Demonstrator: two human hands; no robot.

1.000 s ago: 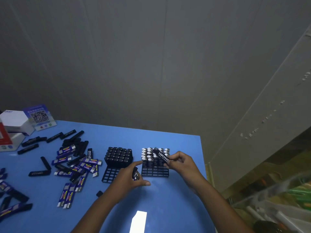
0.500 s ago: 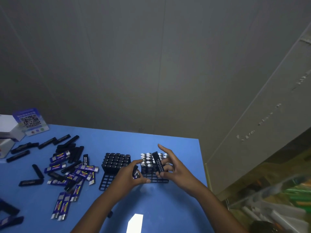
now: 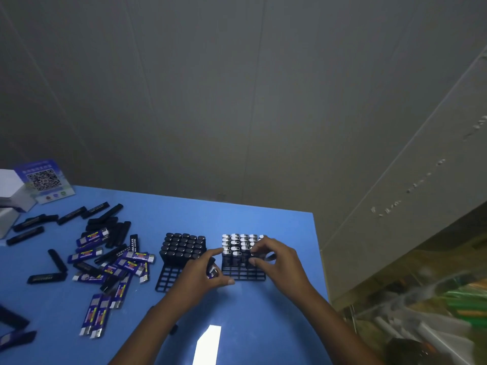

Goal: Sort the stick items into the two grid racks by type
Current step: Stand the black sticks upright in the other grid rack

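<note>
Two black grid racks stand mid-table. The left rack (image 3: 168, 278) holds black sticks (image 3: 183, 246) in its far rows. The right rack (image 3: 247, 275) holds silver-topped blue sticks (image 3: 237, 243). My left hand (image 3: 196, 279) rests between the racks, shut on a blue silver-ended stick (image 3: 213, 271). My right hand (image 3: 279, 262) is over the right rack, its fingertips pinched on a dark stick standing in a cell; my fingers mostly hide that stick. Loose black sticks (image 3: 108, 223) and blue sticks (image 3: 133, 259) lie scattered to the left.
A white box (image 3: 9, 192) and a QR-code card (image 3: 44, 180) stand at the far left. The blue table's right edge (image 3: 322, 259) runs close to the right rack. Beyond it is a blurred bin of clutter (image 3: 427, 312). A grey wall rises behind.
My right hand has lowered the dark stick from a tilt above the right rack down into it. The left hand has stayed put with its stick. The view has shifted slightly.
</note>
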